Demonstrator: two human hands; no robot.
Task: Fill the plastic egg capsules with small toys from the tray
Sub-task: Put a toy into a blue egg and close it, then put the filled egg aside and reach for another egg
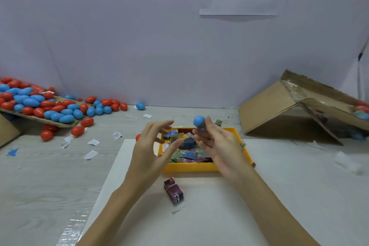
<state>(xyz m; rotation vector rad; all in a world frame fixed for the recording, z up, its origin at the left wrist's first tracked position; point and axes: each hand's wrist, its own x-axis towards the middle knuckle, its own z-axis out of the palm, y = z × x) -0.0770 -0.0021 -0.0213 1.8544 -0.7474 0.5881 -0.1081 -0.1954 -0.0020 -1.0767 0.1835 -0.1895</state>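
Just above the far edge of the yellow tray (pixel 244 152), the right hand (pixel 217 144) pinches a blue egg capsule (pixel 199 121) between thumb and fingertips, holding it upright in the air, while the left hand (pixel 151 146) hovers beside it with fingers spread and relaxed, gripping nothing. Below both hands the tray sits on a white sheet (pixel 219 205) and holds a jumble of small colourful toy packets (pixel 187 155), and one purple packet (pixel 173 190) lies on the sheet just near of the tray. Far left, a heap of red and blue eggs (pixel 46 106) spills over a cardboard flap (pixel 36 120), and a tilted cardboard box (pixel 279 110) stands far right.
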